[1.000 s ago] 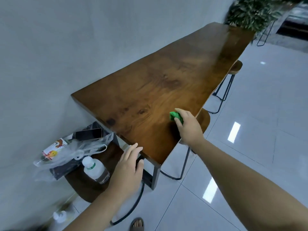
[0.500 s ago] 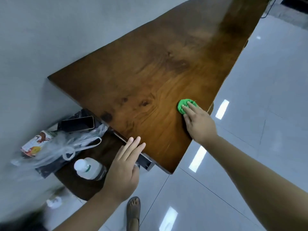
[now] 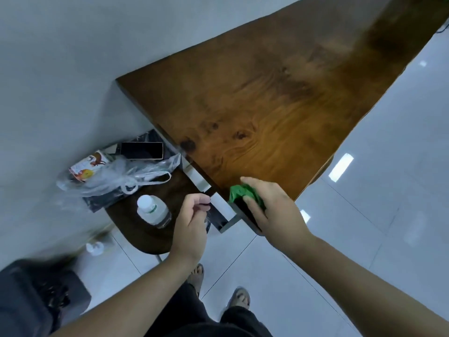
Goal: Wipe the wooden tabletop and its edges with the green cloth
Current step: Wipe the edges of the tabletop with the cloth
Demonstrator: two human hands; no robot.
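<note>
As I read from the left, clear plastic bag (image 3: 116, 178): a printed packet inside, I think.
Clear plastic bottle with white cap (image 3: 153, 211): contents unclear.
Left hand (image 3: 192, 220): loosely curled, holding nothing.
Right hand (image 3: 274, 210): grips the crumpled green cloth (image 3: 239, 193) at the near corner of the brown wooden tabletop (image 3: 267, 105); I'd wrap it over the edge and follow the rim.

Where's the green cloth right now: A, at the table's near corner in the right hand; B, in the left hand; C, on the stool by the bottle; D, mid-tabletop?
A: the right hand grips the green cloth against the near corner edge of the wooden tabletop.
</note>
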